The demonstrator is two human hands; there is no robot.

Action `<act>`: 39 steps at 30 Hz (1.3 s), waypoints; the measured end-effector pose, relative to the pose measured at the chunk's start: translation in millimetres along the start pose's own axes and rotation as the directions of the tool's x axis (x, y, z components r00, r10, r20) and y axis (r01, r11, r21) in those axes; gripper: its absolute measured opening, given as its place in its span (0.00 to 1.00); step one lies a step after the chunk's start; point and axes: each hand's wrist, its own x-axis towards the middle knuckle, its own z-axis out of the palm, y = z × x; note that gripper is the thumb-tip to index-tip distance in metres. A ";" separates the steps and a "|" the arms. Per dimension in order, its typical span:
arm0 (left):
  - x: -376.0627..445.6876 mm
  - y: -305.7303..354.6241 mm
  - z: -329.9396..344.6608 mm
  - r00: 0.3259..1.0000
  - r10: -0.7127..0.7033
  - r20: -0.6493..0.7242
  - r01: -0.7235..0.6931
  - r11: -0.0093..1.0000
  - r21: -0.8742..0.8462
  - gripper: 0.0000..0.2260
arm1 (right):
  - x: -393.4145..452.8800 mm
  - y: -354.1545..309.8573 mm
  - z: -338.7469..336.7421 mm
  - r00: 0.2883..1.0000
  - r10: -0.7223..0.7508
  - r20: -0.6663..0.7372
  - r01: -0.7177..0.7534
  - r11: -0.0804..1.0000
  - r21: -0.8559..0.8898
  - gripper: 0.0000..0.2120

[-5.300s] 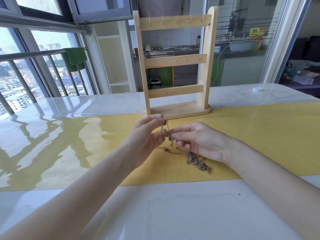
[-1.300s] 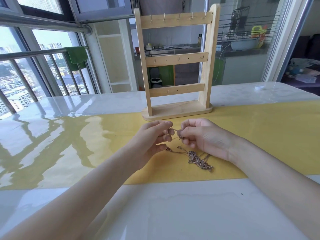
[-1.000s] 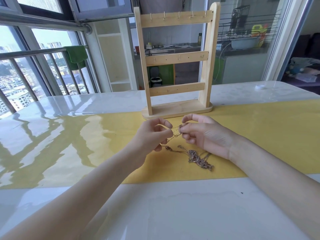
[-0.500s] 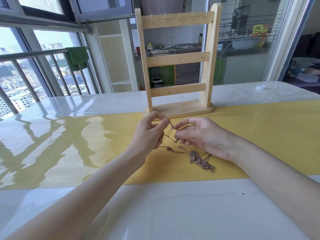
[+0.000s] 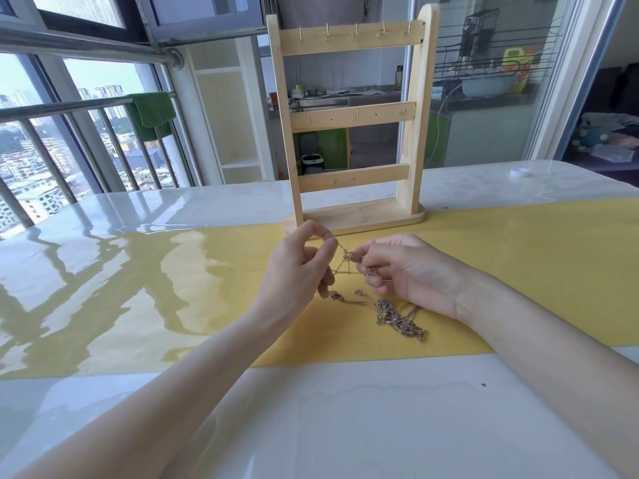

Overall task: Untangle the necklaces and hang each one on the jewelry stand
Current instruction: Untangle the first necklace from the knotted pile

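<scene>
The glossy table point(image 5: 103, 271) lies bare to the left and near the person, its yellow runner point(image 5: 518, 271) crossing the middle. The left hand point(image 5: 297, 267) and right hand point(image 5: 404, 271) each pinch thin strands of the tangled necklaces point(image 5: 397, 316) (most of the clump rests on the runner beneath the right hand). The wooden jewelry stand point(image 5: 352, 115) stands upright just beyond the hands, with a small white cap point(image 5: 519, 172) far right.

We are seeing a small white cap point(image 5: 519, 172) lying near the tabletop's point(image 5: 345, 426) far right edge, a green towel point(image 5: 152, 114) hanging over the balcony railing point(image 5: 62, 108)
</scene>
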 end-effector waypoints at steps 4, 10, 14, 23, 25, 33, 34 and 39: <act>0.0 2.4 0.2 0.999 0.033 -0.009 -0.033 0.999 0.027 0.06 | -0.5 0.2 0.4 0.998 -0.061 0.002 0.061 0.998 0.001 0.11; 1.7 3.2 -0.8 0.999 -0.044 -0.011 0.044 0.998 -0.053 0.07 | -1.4 -0.8 6.3 0.958 -0.286 0.006 0.268 0.886 -0.378 0.13; 2.9 1.0 -1.9 0.993 -0.120 0.006 0.120 0.989 -0.082 0.08 | 1.7 7.0 10.6 0.902 -0.424 0.082 0.348 0.600 -0.720 0.11; 1.5 2.9 -1.8 0.994 -0.105 0.002 0.105 0.990 -0.094 0.06 | 3.5 10.2 8.9 0.840 -0.535 -0.087 0.381 0.697 -0.608 0.09; 1.5 2.8 -1.7 0.997 -0.078 -0.007 0.078 0.994 -0.075 0.07 | 2.9 8.9 10.3 0.857 -0.498 -0.128 0.389 0.790 -0.473 0.07; 1.6 0.9 -0.9 0.999 0.026 -0.044 -0.025 0.999 0.020 0.08 | 1.1 8.6 5.6 0.956 -0.245 -0.163 0.243 0.969 -0.035 0.04; 1.4 0.3 -0.9 0.998 0.038 -0.045 -0.036 0.999 0.041 0.08 | 1.6 8.0 4.3 0.961 -0.218 -0.170 0.226 0.974 0.030 0.07; 0.5 -2.5 1.1 0.998 0.046 -0.046 -0.041 0.994 0.098 0.09 | 2.0 5.3 -0.7 0.966 -0.136 -0.219 0.177 0.967 0.180 0.07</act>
